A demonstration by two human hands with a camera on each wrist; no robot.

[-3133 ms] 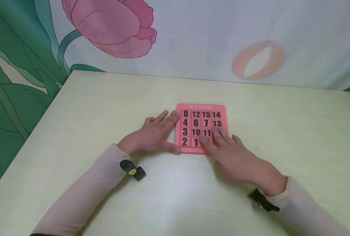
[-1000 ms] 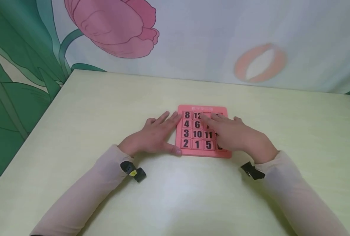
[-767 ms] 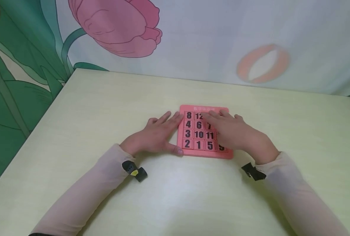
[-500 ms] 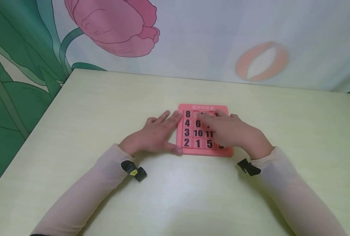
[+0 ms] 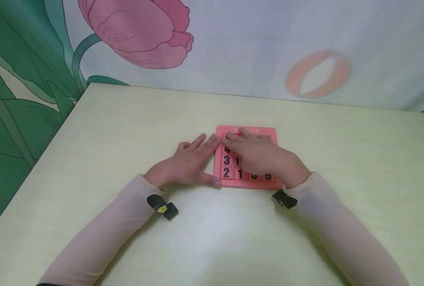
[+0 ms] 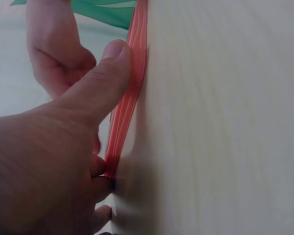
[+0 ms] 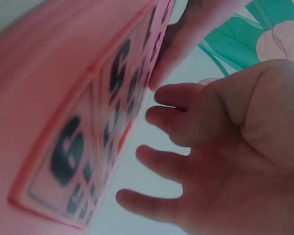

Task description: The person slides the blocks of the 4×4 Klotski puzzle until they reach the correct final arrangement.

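A pink number sliding puzzle (image 5: 247, 184) lies flat on the table, with black numbers on its square tiles. My left hand (image 5: 183, 165) rests at its left side, fingertips at the upper left edge and thumb at the lower left corner. In the left wrist view that thumb (image 6: 100, 81) lies against the puzzle's layered side. Over the top rows is my right hand (image 5: 260, 157), its fingertips at the top-left tiles. The right wrist view shows those fingers (image 7: 159, 161) extended and spread toward the tiles. Much of the upper tile rows is hidden under this hand.
The pale table (image 5: 126, 127) extends around the puzzle on all sides. Behind its far edge hangs a white cloth (image 5: 240, 47) printed with a pink flower and green leaves. Each sleeve has a dark strap device at the wrist, the left one (image 5: 162, 206) with a yellow mark.
My right hand has gone from the puzzle's lower right up to its top row, then leftward along it. The 12 tile has slid right. The left hand has stayed in place.
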